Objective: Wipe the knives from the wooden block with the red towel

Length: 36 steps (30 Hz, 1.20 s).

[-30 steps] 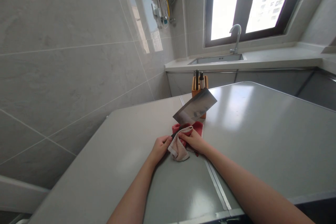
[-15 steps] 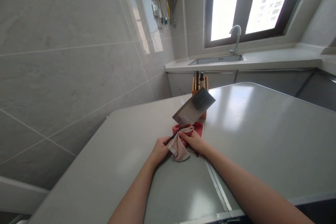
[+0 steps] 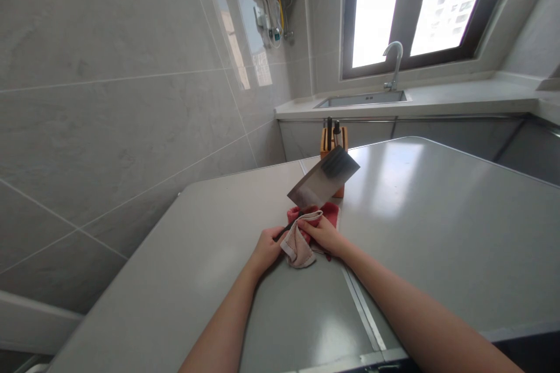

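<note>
1. Cleaver is held up off grey counter, right in front of you, w/ wide steel blade tilted up & away from you. Judge it stiff & blade-heavy, so expect it to tip fwd. Steel looks smooth, prob slippery if damp.
2. Take hold at dark handle, not the blade. Can't tell which long side is the edge from this view, so keep fingers off both.
3. L hand is closed round handle, fingers wrapped, firm grip by the look of it. R hand is closed too, fingers pressing pale pink towel against the base of the blade.
4. Towel is soft & bunched, so it may slide on steel. Red cloth sits just behind it, by the blade. Can't tell if it's a separate cloth or part of the towel.
5. Wooden knife block stands upright behind blade, partly hidden by it. Two dark knife handles stick up from its slots; any others are out of sight.
6. Steel sink is set in far worktop under gooseneck faucet. Can't see inside it from here.
</note>
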{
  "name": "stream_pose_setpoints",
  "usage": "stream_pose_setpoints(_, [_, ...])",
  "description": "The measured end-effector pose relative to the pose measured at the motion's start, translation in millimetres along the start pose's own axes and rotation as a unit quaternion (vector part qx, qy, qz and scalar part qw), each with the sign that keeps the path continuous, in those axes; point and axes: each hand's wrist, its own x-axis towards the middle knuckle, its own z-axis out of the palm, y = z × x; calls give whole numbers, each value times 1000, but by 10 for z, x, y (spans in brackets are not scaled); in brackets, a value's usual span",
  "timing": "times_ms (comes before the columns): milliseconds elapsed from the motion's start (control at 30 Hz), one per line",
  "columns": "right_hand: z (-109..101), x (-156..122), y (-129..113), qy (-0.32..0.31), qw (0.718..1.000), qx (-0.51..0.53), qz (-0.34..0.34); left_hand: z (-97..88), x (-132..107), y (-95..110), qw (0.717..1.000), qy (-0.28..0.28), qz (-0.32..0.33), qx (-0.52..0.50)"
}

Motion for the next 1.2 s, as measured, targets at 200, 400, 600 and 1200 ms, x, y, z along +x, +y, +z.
stream_pose_setpoints(200, [-13,0,10,-5,1000,-3,-3,5,0,21,1000,0,-5,-15])
stream_pose_setpoints(400, [-12,-3,5,-6,1000,-7,1,6,-3,31,1000,1,-8,-24])
stream_pose_setpoints(600, [-10,-5,-7,5,1000,-20,3,6,1,28,1000,4,-3,-15])
stream_pose_setpoints(1200, [-7,10,44,1,1000,-1,9,-1,2,53,1000,4,0,-16])
